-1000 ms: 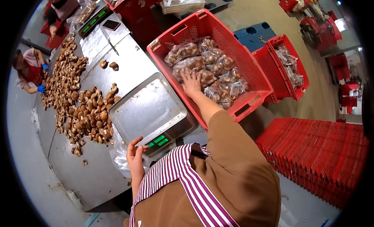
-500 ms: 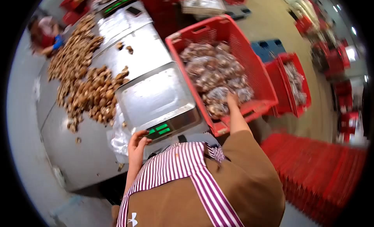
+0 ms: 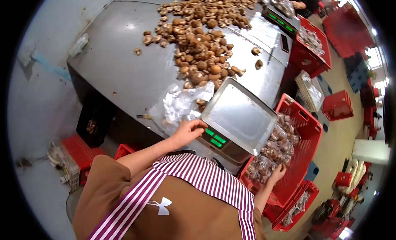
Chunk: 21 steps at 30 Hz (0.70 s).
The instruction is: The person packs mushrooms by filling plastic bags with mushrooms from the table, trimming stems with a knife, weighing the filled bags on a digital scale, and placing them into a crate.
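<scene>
My left hand [image 3: 189, 133] is beside the green display of the metal scale [image 3: 239, 116], its fingers loosely curled with nothing visible between them. Left of the scale, clear plastic bags [image 3: 181, 104] lie crumpled on the table. My right hand [image 3: 277, 174] is inside the red crate [image 3: 303, 128], at the near edge of the bagged mushrooms [image 3: 274, 145]. Its fingers touch or lie close to a bag; whether they grip it I cannot make out. Loose brown mushrooms [image 3: 202, 54] are heaped beyond the scale.
A second scale [image 3: 281, 20] and a phone [image 3: 284, 43] are at the table's far right, near a co-worker's arm [image 3: 298, 5]. More red crates [image 3: 338, 106] stand on the floor at the right. A black bin [image 3: 95, 120] is below the table's left edge.
The view has swung left, so the table and crate appear turned and shifted. My right hand has moved from the top of the bags to their near edge. My left hand remains by the scale's display.
</scene>
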Each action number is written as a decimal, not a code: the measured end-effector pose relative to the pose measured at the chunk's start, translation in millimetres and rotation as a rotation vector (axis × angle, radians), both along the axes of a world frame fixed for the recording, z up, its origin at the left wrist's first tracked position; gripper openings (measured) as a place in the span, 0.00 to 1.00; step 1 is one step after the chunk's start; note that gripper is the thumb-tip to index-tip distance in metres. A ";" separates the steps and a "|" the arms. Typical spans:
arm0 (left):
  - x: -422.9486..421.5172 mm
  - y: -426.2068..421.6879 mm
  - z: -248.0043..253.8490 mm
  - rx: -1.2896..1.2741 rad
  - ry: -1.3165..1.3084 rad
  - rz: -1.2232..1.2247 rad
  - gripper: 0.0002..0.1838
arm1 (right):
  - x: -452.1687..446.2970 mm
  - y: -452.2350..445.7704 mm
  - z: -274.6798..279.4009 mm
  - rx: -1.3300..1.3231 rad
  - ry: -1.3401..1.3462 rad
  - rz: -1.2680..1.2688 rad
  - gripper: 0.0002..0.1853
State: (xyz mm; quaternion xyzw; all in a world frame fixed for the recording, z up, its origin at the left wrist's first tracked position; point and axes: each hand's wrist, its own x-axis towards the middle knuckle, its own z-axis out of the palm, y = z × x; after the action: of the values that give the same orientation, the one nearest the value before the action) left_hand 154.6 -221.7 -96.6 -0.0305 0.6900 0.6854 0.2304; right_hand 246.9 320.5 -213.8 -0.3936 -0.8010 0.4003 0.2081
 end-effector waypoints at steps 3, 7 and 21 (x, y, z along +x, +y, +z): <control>-6.9 -40.2 -30.7 -0.092 0.053 0.313 0.11 | -63.9 -90.8 86.0 -0.335 0.211 0.141 0.15; -26.0 -93.8 -34.2 -0.603 0.206 0.428 0.15 | -126.1 -249.5 153.5 -0.383 0.213 0.570 0.11; -67.2 -173.0 -25.4 -0.101 -0.112 0.507 0.14 | -159.3 -498.8 130.1 -0.280 -0.125 1.309 0.27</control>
State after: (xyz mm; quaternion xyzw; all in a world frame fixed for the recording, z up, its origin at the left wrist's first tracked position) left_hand 87.4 -394.7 -122.0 -0.2520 0.6800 0.6830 0.0873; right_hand 87.6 -178.4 -83.7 0.1275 -0.8255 0.5206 -0.1772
